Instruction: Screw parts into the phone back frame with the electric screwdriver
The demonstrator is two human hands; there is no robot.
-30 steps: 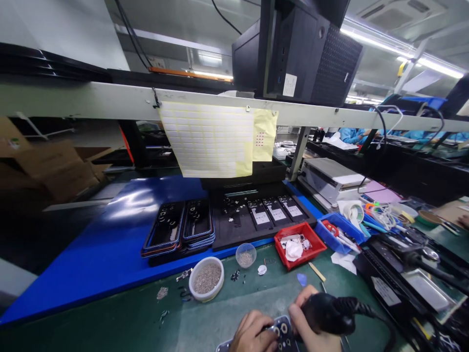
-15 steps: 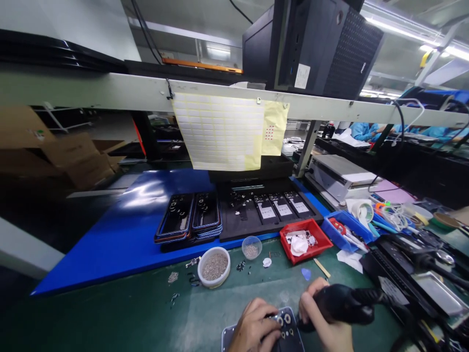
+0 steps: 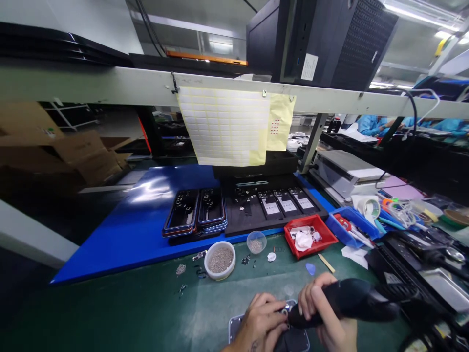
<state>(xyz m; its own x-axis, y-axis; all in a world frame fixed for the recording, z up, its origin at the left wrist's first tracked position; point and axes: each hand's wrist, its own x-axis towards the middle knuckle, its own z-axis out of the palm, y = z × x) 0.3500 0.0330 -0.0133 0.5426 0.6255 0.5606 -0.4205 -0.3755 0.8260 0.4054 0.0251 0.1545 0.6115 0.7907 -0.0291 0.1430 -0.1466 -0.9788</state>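
A phone-like device lies on the green mat at the bottom centre, its camera rings partly covered. My left hand rests over its left and upper part, fingers closed on the device near the rings. Wrapped around a black corded tool, my right hand is just to the right. The tool's tip end points left, over the ring area beside my left fingertips; the tip itself is hidden.
Behind the hands stand a white bowl of small parts, a small clear cup, a red tray and a blue bin. Stacked phone frames and a black tray lie farther back, under a shelf.
The tool in my right hand has moved left and up, from beside the device to over its ring area. The camera view has shifted slightly.
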